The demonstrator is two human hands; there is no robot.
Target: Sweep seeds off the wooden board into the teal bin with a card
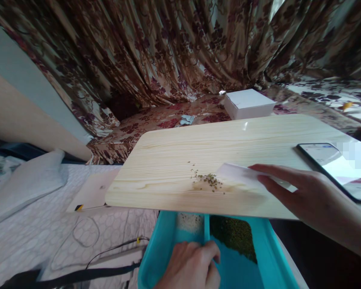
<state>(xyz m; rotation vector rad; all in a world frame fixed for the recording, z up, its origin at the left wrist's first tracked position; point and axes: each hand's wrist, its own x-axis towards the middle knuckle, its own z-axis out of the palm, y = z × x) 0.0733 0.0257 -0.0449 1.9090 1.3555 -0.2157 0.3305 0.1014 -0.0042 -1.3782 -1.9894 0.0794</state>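
Observation:
A folded white piece of paper (239, 171) is pinched between the thumb and fingers of my right hand (291, 188), low over the wooden board. Its far end is beside a small scatter of green-brown grains (209, 180) on the board. Below the near edge, my left hand (192, 263) closes over the middle divider of a teal two-part tray (149, 257). Pale grains (190, 221) lie in the tray's left compartment. A heap of dark green grains (236, 235) fills the back of the right one. The board hides the tray's far end.
The light wooden board (168, 148) spans the middle. A phone (327, 160) lies at its right, and a white box (249, 103) stands behind it. Left are a pale laptop (93, 188), cables (117, 243) and a pillow (27, 180) on a bed. Patterned curtains hang behind.

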